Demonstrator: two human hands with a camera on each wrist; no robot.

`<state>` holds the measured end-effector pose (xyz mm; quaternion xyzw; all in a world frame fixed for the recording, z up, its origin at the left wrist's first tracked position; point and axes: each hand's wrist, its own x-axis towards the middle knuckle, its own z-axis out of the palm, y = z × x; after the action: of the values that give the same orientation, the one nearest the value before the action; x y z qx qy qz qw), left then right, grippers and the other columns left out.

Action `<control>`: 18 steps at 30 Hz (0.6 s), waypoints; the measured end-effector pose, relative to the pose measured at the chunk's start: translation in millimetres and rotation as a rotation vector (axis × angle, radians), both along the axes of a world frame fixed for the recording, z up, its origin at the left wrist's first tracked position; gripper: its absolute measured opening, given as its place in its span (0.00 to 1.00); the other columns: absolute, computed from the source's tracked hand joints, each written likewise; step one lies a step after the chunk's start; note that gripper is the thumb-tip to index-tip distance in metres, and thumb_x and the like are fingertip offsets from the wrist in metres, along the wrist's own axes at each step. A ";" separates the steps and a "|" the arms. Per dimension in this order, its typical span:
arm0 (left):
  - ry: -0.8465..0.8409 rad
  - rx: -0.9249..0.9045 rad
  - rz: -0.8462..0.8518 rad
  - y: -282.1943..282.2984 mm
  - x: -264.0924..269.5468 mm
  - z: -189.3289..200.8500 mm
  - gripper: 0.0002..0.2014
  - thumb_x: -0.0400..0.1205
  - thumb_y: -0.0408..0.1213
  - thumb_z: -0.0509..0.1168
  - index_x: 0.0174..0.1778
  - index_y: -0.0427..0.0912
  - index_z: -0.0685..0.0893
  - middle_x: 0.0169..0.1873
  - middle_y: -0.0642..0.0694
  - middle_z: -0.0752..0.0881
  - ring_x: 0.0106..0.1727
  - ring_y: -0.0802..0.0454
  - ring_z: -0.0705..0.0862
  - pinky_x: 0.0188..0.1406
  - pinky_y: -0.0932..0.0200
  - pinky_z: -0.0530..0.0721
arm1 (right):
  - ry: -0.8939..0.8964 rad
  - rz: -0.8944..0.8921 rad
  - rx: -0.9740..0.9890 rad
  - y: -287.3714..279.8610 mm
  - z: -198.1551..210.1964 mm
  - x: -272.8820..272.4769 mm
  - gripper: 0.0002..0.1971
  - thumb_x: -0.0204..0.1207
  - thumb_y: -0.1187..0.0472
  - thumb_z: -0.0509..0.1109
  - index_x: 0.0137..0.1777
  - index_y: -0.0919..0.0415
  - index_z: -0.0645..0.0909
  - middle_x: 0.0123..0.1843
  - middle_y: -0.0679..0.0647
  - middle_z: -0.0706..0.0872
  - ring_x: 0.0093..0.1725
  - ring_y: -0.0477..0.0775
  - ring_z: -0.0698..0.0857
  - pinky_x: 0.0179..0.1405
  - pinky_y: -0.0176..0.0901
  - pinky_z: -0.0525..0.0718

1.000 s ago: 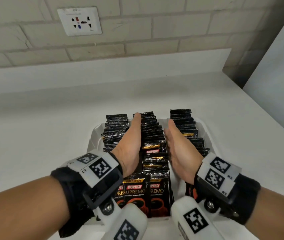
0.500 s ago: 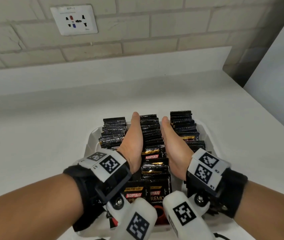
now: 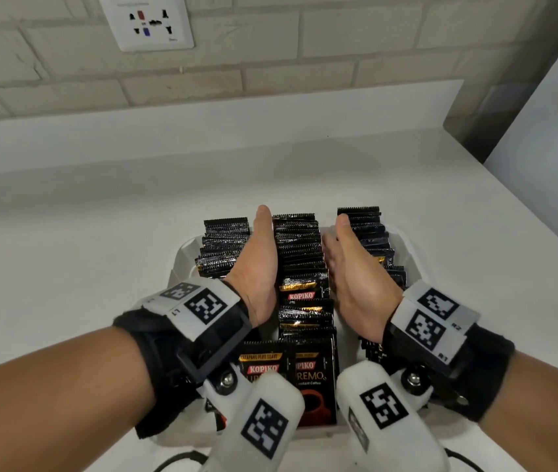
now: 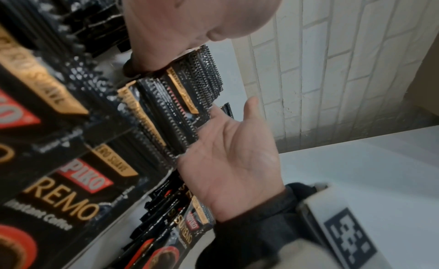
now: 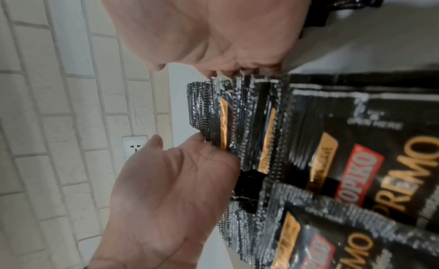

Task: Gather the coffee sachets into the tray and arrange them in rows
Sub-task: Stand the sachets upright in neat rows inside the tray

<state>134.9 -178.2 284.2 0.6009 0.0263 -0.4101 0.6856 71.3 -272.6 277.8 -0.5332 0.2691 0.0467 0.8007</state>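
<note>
- the shallow white plastic tray point(image 3: 182, 264) sits on the white countertop point(image 3: 66, 233) at the 6 o'clock side of the head view, packed with black foil coffee sachets with gold bands and red logos point(image 3: 299, 253).
- the sachets stand on edge in three rows running from 6 toward 12 o'clock; the row at the 9 o'clock side point(image 3: 224, 247) and the row at the 3 o'clock side point(image 3: 369, 233) flank a middle row.
- at the near end of the middle row the sachets lean back, and two front faces show side by side at 6 o'clock point(image 3: 311, 369).
- the left hand point(image 3: 258, 264) stands on edge in the gap between the 9 o'clock row and the middle row, fingers straight and together, palm flat against the middle row's side.
- the right hand point(image 3: 352, 277) mirrors it in the gap at the 3 o'clock side, fingers straight, palm facing the middle row; it looks a shade apart from the sachets near the wrist.
- in the left wrist view the right hand point(image 4: 232, 160) touches the sachet edges point(image 4: 180, 107) with its fingers, which are straight, not curled.
- in the right wrist view the left hand point(image 5: 171, 188) likewise has its flat fingers against the serrated sachet edges point(image 5: 237, 122).
- a white wall socket plate point(image 3: 148, 22) sits on the pale brick wall point(image 3: 338, 46) at 11 o'clock.
</note>
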 end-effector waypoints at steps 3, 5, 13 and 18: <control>-0.095 0.106 -0.024 2.2 -7.0 0.3 0.26 0.87 0.57 0.39 0.24 0.54 0.66 0.35 0.47 0.83 0.39 0.54 0.81 0.37 0.52 0.81 | 0.028 0.015 -0.030 0.5 0.3 -13.8 0.22 0.80 0.36 0.40 0.42 0.42 0.74 0.38 0.36 0.84 0.29 0.32 0.82 0.28 0.29 0.79; -0.069 0.108 -0.036 3.7 -10.4 -1.8 0.28 0.86 0.58 0.39 0.36 0.47 0.78 0.30 0.52 0.88 0.34 0.63 0.83 0.35 0.64 0.82 | 0.016 0.057 0.027 2.3 -4.6 -22.0 0.26 0.80 0.37 0.40 0.40 0.44 0.78 0.36 0.39 0.87 0.29 0.33 0.84 0.28 0.29 0.81; -0.021 0.083 -0.027 10.8 -23.2 4.0 0.41 0.78 0.70 0.45 0.70 0.39 0.76 0.70 0.41 0.79 0.70 0.49 0.77 0.76 0.45 0.66 | -0.001 0.119 -0.070 15.8 3.1 -27.8 0.21 0.81 0.39 0.44 0.42 0.45 0.76 0.26 0.35 0.85 0.25 0.29 0.83 0.22 0.23 0.80; -0.159 0.142 -0.114 29.1 -26.7 34.0 0.27 0.86 0.58 0.44 0.73 0.44 0.67 0.70 0.50 0.75 0.65 0.55 0.77 0.69 0.57 0.65 | 0.000 0.160 -0.244 4.4 11.8 -45.8 0.32 0.77 0.35 0.47 0.80 0.43 0.53 0.81 0.42 0.58 0.80 0.44 0.57 0.80 0.51 0.54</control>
<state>108.2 -149.2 318.2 0.6790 -0.0336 -0.3964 0.6170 25.5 -268.1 289.6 -0.6465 0.2294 0.0775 0.7235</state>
